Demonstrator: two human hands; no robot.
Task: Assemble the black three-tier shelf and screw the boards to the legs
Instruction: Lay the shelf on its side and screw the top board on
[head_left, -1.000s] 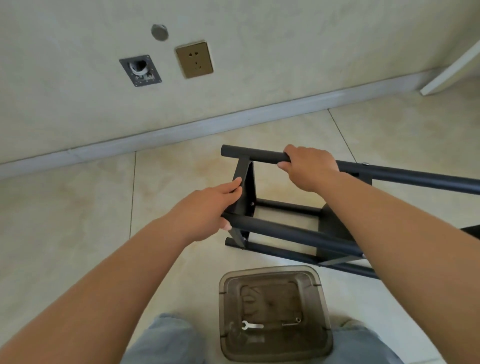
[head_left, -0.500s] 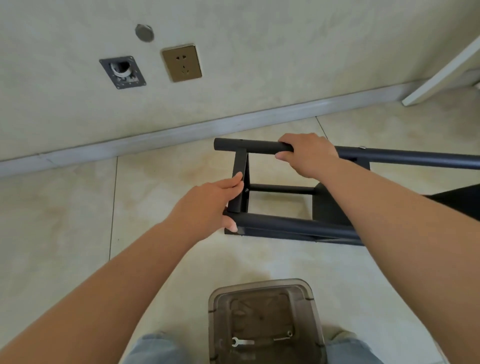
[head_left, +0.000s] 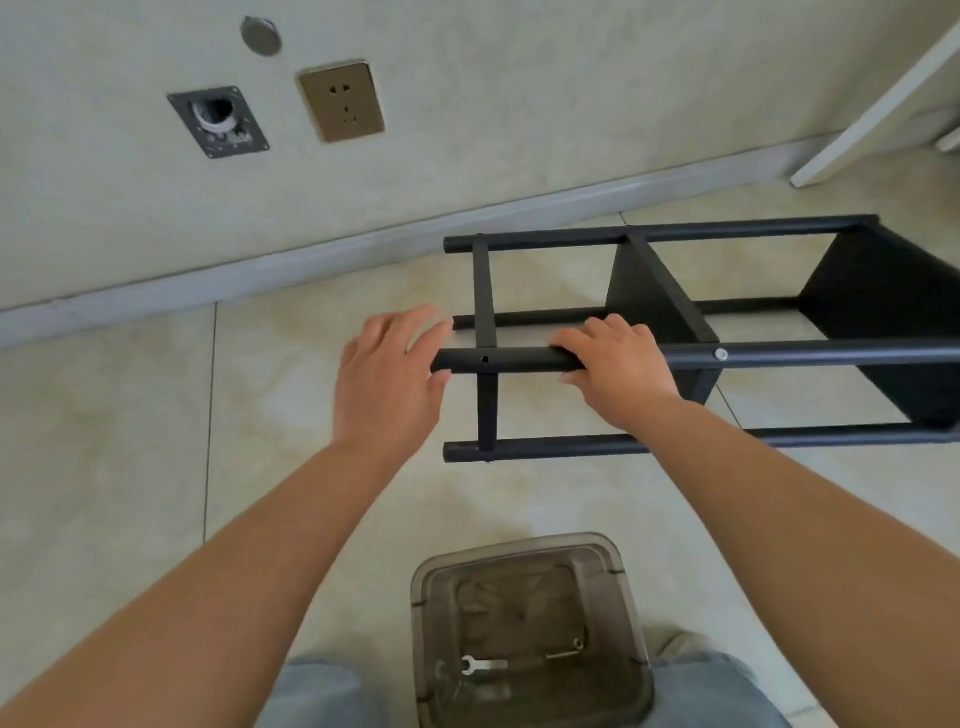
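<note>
Shelf (head_left: 670, 312) lay on its side across the tiled floor (head_left: 130, 441), centre to right of the frame, four black legs running sideways, boards standing on edge between them. Right hand (head_left: 618, 364) curled over the nearest upper leg (head_left: 514, 359), gripping it. Left hand (head_left: 387, 376) sat wide at that leg's end, fingers straight, holding nothing. Bottom centre, a smoky plastic bin (head_left: 524, 631) held a small wrench (head_left: 480, 665). Upper left, a wall socket (head_left: 342, 101).
</note>
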